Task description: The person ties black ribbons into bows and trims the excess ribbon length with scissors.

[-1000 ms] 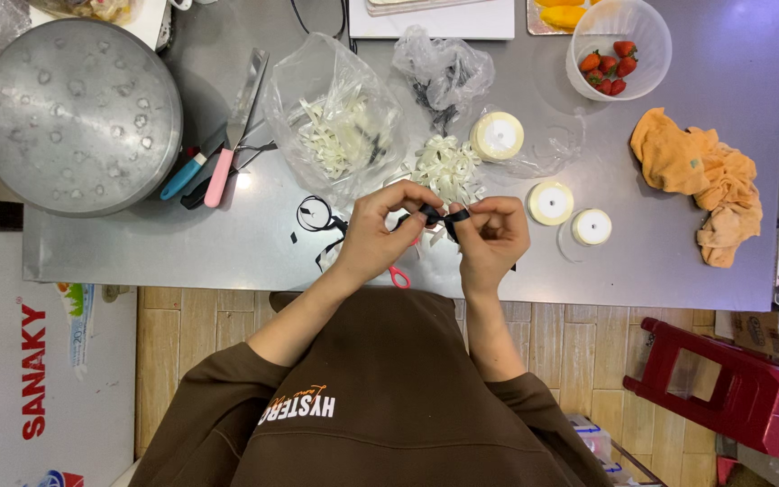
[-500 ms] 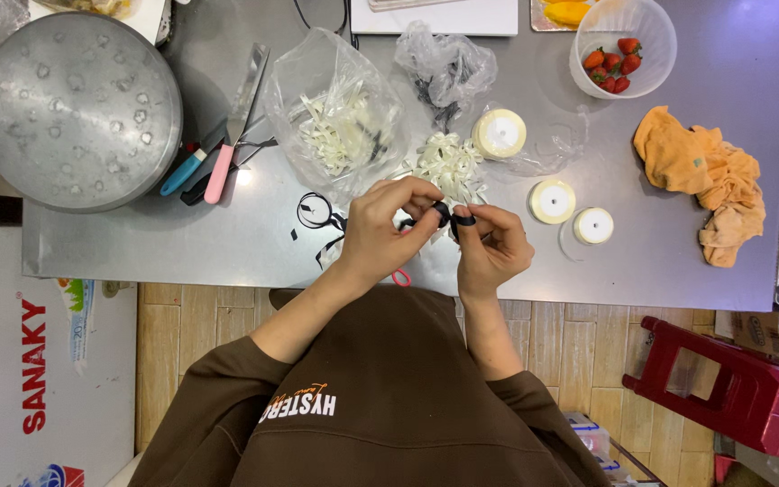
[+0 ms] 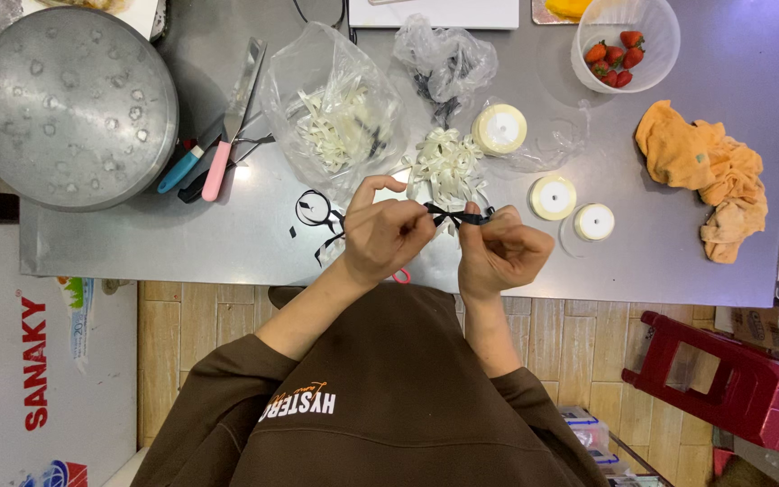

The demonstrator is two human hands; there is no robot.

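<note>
Both of my hands are raised over the front edge of a grey metal table [image 3: 227, 243]. Between them stretches a short piece of black ribbon [image 3: 458, 216], pinched by my left hand [image 3: 388, 233] at one end and by my right hand [image 3: 503, 249] at the other. Just behind the hands lies a heap of white ribbon bows [image 3: 445, 167]. A loose curl of black ribbon [image 3: 316, 212] rests on the table left of my left hand. Something small and pink [image 3: 401, 276] shows under my left wrist.
A big metal lid [image 3: 69, 104] sits far left, beside pens and scissors [image 3: 218, 158]. Clear bags [image 3: 340, 113] hold ribbon pieces. Three white ribbon spools [image 3: 554, 197] lie to the right, with an orange cloth [image 3: 705, 176] and a tub of strawberries [image 3: 624, 41]. A red stool [image 3: 741, 388] stands below right.
My hands have drawn slightly apart, pulling the black ribbon out straighter between them. Nothing else on the table has moved.
</note>
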